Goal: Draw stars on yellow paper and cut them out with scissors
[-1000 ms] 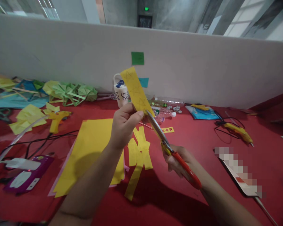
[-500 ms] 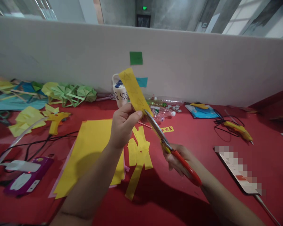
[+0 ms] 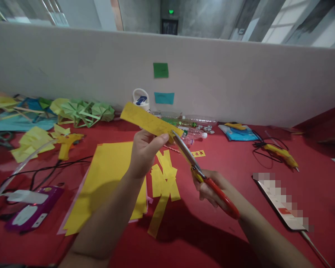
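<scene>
Above the table, my left hand [image 3: 145, 152] pinches a yellow paper strip [image 3: 145, 121] between thumb and fingers. Faint drawn lines show on the strip, which slants up to the left. My right hand [image 3: 210, 186] grips red-handled scissors [image 3: 188, 154], their blades pointing up and left. The blade tips meet the strip's right end beside my left thumb; I cannot tell how far they are parted. Below lie several cut yellow strips [image 3: 164, 182] and a stack of yellow sheets [image 3: 111, 171]. Behind the scissors is a small yellow strip with star shapes [image 3: 198, 153].
Left are a yellow glue gun [image 3: 65, 143], a purple power strip [image 3: 33, 208] with cables, and folded green paper shapes [image 3: 83, 111]. Plastic bottles [image 3: 192, 132] and a white cup [image 3: 141, 100] stand or lie near the partition [image 3: 240, 82]. Right are another glue gun [image 3: 281, 154] and a phone [image 3: 281, 208].
The yellow strip has turned in my left hand, its far end swinging down and to the left. The scissors stay almost in place, with their tips at the strip.
</scene>
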The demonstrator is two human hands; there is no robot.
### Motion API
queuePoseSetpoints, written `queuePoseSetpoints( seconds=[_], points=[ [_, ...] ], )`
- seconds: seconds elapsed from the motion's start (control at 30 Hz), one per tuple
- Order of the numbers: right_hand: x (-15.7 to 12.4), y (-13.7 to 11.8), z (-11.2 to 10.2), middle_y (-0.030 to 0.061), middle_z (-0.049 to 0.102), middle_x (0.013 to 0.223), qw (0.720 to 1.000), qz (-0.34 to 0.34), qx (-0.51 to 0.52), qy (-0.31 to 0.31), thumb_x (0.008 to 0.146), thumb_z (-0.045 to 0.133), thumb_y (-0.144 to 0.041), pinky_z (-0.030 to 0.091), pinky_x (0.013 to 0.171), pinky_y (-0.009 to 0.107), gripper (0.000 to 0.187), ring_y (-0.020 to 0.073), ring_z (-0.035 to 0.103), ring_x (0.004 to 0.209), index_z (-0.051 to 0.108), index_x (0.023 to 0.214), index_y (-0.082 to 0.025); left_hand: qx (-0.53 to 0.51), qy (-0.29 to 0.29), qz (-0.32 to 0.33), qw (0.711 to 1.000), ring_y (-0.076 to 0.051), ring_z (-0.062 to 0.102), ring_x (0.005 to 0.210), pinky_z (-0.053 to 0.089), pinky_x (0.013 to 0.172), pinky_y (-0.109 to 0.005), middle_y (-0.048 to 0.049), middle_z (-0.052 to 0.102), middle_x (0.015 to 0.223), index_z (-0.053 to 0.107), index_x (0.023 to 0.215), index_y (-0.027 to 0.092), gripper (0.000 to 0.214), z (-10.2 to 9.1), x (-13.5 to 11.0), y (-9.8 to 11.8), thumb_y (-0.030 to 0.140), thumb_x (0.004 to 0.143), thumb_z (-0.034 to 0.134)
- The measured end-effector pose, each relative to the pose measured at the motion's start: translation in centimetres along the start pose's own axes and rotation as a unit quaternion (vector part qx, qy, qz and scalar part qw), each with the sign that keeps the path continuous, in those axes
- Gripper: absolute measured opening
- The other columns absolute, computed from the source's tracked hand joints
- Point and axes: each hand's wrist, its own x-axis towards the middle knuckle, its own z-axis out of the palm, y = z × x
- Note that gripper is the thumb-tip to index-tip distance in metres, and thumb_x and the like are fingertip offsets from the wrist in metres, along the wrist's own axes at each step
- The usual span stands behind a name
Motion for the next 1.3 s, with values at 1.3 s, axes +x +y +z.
queuePoseSetpoints(
  seconds=[1.3],
  points=[
    [-0.5, -0.5, 1.5, -0.0062, 0.04, 0.055, 0.998, -0.017, 0.052, 0.017, 0.08, 0.055, -0.08, 0.024, 0.034, 0.02, 0.06, 0.006, 0.034, 0.04, 0.041, 0.068, -0.023, 0.009, 0.002, -0.049, 0.999, -0.018, 0.067, 0.072, 0.059, 0.07, -0.032, -0.0031, 0.069, 0.074, 0.069, 0.069, 0.021, 0.014, 1.0, -1.0, -0.3, 0.031, 0.077, 0.063]
  ],
)
